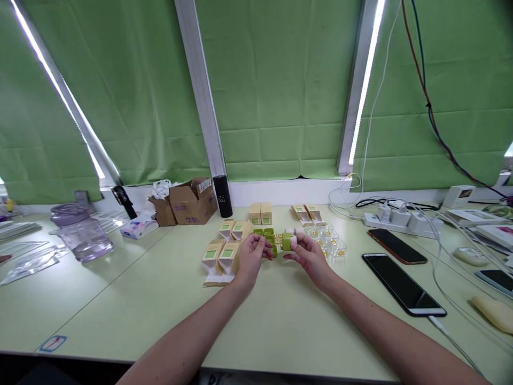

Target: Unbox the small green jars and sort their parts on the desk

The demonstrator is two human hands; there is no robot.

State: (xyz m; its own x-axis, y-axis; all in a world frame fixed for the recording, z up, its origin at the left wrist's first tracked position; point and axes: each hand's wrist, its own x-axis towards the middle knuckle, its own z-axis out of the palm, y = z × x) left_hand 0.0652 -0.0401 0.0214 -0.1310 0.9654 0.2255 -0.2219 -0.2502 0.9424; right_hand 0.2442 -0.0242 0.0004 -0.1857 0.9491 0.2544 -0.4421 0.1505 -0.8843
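Observation:
My right hand [311, 258] pinches a small green block-shaped piece with a white part [287, 241] above the middle of the table. My left hand [254, 252] is beside it, fingertips drawn together; what they hold, if anything, I cannot make out. Several small green square pieces [267, 232] sit behind the left fingers, partly hidden. Small tan card boxes with green labels [228, 251] stand left of my left hand, some with flaps open. Several clear cups with yellow centres [329, 240] are grouped just beyond my right hand. Some small gold pieces [278, 239] lie between the hands.
Closed tan boxes [260, 213] and open ones [308, 214] stand farther back. A black cylinder [222, 196], a cardboard carton [194, 201] and a purple-lidded bottle [82, 232] are at left. Phones [403, 284], cables and a power strip [404, 222] occupy the right.

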